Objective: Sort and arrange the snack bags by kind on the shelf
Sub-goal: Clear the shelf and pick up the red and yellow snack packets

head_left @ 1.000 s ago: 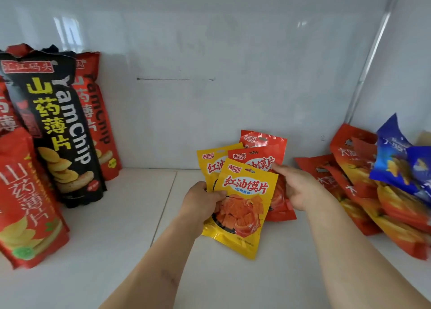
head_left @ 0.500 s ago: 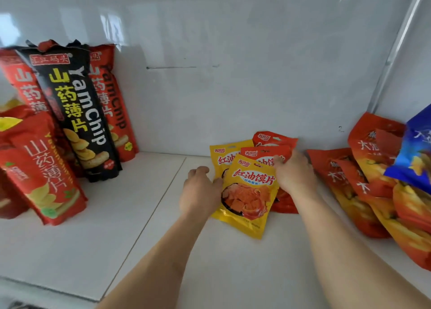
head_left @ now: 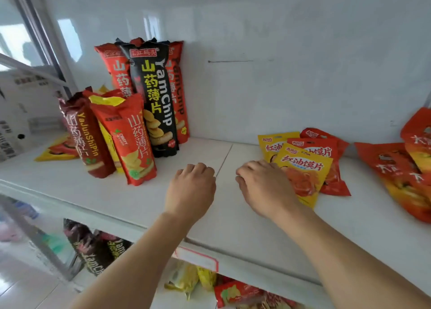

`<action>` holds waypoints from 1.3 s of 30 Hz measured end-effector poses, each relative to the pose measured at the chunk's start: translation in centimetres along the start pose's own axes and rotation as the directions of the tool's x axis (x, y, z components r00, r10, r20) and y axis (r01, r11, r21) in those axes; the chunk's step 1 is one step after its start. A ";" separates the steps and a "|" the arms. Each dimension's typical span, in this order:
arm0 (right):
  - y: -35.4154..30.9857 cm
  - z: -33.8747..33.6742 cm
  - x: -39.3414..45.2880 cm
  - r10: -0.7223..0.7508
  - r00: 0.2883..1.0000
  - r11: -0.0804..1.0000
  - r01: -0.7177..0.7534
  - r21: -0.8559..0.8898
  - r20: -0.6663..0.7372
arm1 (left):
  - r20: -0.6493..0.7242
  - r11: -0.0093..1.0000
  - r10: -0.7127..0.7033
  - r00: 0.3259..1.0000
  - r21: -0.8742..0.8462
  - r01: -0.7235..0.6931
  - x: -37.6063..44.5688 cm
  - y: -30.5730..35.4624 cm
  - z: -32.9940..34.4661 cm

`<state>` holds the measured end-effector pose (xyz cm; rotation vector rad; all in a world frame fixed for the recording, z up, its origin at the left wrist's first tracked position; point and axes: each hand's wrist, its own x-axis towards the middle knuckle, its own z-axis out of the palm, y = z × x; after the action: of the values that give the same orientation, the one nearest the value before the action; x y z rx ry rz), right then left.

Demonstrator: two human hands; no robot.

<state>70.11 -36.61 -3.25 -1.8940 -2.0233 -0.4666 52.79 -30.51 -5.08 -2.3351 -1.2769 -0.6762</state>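
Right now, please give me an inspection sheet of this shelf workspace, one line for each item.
Surface: white shelf, seam down its middle.
Job's things: yellow and red pouches fanned flat at right; tall yam chip bags upright at left; orange bags piled at far right.
Clutter: one yellow pouch lying flat behind the tall bags.
Hands: left hand loosely curled, holding nothing; right hand beside the front yellow pouch, contact unclear.
Cables: nothing seen.
Surroundings: lower shelf with more bags; red-edged price tag on shelf front.
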 end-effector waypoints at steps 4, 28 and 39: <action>-6.6 -0.5 -0.2 -0.079 0.996 0.997 0.078 0.027 0.030 | -0.068 1.000 -0.007 0.998 -0.001 0.007 -3.8 -5.2 -3.0; -39.7 2.4 8.0 -0.159 0.983 0.963 0.135 0.234 0.091 | -0.043 0.975 -0.192 0.980 0.107 0.196 -17.8 -35.2 -10.0; -44.6 10.6 23.7 0.072 0.991 0.878 -0.115 0.464 0.109 | 0.036 0.957 -0.288 0.957 0.061 0.285 -9.2 -48.8 -2.6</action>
<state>23.99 -13.52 -2.56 -1.7152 -1.8672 0.1347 6.12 -13.31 -3.13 -2.1528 -1.6536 -0.6698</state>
